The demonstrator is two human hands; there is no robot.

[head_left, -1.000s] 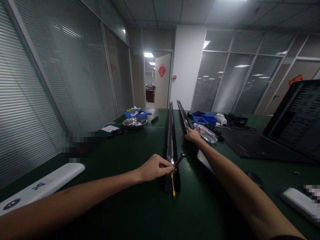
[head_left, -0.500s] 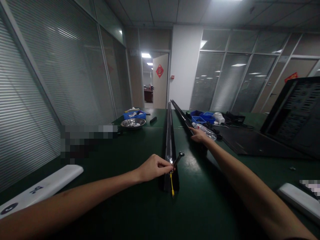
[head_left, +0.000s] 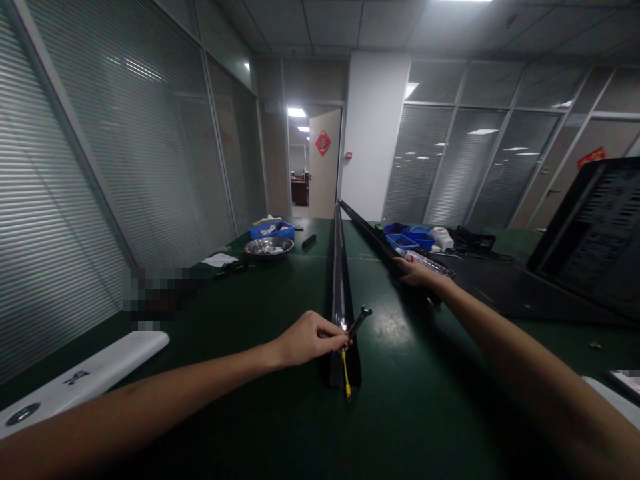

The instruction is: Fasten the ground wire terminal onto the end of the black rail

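Note:
My left hand (head_left: 316,341) is closed, its thumb and fingers pinching a metal wrench (head_left: 361,319) whose jaw end points up and to the right. It is over the near end of a long black rail (head_left: 339,267), which runs away from me along the table. Below my fingers a short yellow cable (head_left: 347,379) with a plug sticks out of that end. My right hand (head_left: 419,272) is wrapped round a second long black rail (head_left: 369,232), near its close end. The two rails nearly meet at the far end and spread apart towards me.
On the green table (head_left: 280,300) stand a steel bowl (head_left: 269,248) and a blue bin (head_left: 273,231) at the back left. Several blue bins (head_left: 400,243) and a clear plastic bottle (head_left: 425,261) are beyond my right hand. A large black panel (head_left: 595,233) stands at right.
My right hand has moved to the right, swinging the near end of the second rail away from the first. My left hand keeps the wrench at nearly the same spot.

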